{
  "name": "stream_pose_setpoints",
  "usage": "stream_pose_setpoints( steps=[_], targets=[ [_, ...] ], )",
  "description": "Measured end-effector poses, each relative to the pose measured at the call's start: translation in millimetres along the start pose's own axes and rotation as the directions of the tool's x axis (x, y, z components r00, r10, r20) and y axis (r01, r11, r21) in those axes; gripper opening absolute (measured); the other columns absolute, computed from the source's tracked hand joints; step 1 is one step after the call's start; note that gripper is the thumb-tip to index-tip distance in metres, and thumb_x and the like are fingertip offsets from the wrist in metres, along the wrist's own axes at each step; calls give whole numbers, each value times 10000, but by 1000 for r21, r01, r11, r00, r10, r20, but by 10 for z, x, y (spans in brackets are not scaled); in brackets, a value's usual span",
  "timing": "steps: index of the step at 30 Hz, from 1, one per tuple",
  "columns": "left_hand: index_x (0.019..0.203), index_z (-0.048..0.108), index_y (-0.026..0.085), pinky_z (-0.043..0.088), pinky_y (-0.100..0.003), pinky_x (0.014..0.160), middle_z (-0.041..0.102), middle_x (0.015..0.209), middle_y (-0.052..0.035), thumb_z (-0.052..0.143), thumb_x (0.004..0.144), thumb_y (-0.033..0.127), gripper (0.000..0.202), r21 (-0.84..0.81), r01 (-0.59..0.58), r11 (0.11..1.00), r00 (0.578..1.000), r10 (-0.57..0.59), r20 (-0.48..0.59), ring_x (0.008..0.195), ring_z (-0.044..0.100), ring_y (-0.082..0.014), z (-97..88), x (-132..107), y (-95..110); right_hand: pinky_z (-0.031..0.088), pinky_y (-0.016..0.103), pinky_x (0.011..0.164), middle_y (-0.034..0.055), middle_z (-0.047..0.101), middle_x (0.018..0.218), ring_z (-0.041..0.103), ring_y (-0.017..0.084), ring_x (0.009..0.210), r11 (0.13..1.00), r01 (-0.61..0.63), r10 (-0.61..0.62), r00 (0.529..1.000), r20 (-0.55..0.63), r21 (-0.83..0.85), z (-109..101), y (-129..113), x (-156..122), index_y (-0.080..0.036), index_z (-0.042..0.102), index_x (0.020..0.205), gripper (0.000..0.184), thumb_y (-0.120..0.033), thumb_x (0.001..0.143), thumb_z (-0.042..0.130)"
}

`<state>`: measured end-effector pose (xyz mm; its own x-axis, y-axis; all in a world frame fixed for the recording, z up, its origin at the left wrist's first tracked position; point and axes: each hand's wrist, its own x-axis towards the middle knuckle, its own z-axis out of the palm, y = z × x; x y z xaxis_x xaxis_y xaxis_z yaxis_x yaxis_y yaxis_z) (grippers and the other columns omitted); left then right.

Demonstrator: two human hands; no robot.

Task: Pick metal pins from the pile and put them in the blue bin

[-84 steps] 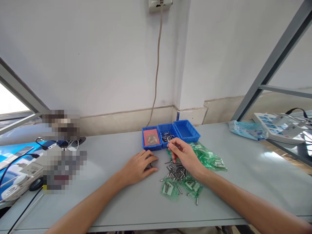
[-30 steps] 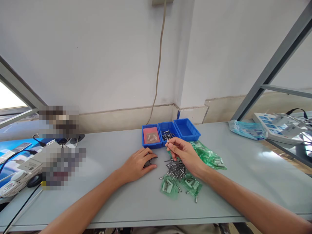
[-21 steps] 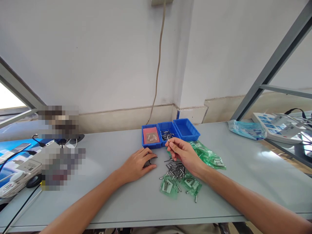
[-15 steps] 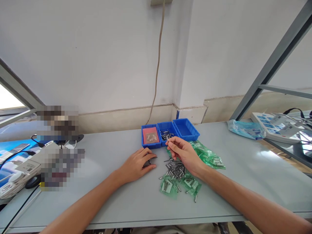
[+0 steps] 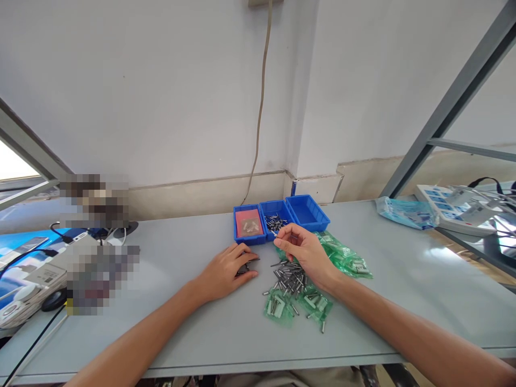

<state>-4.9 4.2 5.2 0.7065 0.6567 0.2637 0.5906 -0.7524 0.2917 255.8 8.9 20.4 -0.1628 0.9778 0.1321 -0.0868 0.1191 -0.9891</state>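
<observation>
My right hand [image 5: 303, 251] hovers just in front of the blue trays, its fingertips pinched on a small metal pin held over the pile of loose metal pins [image 5: 288, 277]. My left hand [image 5: 226, 271] lies on the grey table [image 5: 169, 322], fingers curled over a small dark object [image 5: 245, 269] I cannot make out. Three small blue trays stand in a row at the wall: the left tray [image 5: 248, 226] has a pink lining and a few pale parts, the middle tray [image 5: 274, 221] holds metal pins, the right tray [image 5: 308, 211] looks bare. Green plastic bags [image 5: 342, 257] lie around the pile.
At the left sit cables, chargers and a blurred patch [image 5: 97, 269]. A blue-white packet [image 5: 405, 212] and a white power strip [image 5: 451, 207] lie at the right, beside a slanted grey metal post [image 5: 451, 102]. A cable [image 5: 262, 107] hangs down the wall.
My right hand has shifted slightly and lowered a little toward the trays, still pinching a pin. My left hand has stayed in place on the table.
</observation>
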Motion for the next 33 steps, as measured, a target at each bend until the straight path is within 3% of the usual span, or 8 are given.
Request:
stream_pose_setpoints(
  steps=[5, 33],
  targets=[
    [1358, 604, 230, 515, -389, 985, 618, 1254, -87, 553, 1063, 428, 359, -2, -1, 1000, 1000, 1, 4, 1122, 592, -244, -2, 1, 1, 376, 281, 556, -31, 537, 708, 448, 134, 627, 1000, 6, -6, 1000, -26, -5, 11, -39, -6, -222, 648, 856, 320, -451, 783, 860],
    [1352, 616, 235, 521, -388, 995, 625, 1248, -86, 549, 1064, 430, 355, 6, -9, 1000, 1000, 9, -12, 1121, 606, -238, -13, -7, 11, 393, 268, 554, -32, 525, 781, 449, 117, 615, 998, -15, 14, 1000, 11, 53, -13, -7, -5, -236, 641, 913, 314, -496, 853, 807]
  ],
)
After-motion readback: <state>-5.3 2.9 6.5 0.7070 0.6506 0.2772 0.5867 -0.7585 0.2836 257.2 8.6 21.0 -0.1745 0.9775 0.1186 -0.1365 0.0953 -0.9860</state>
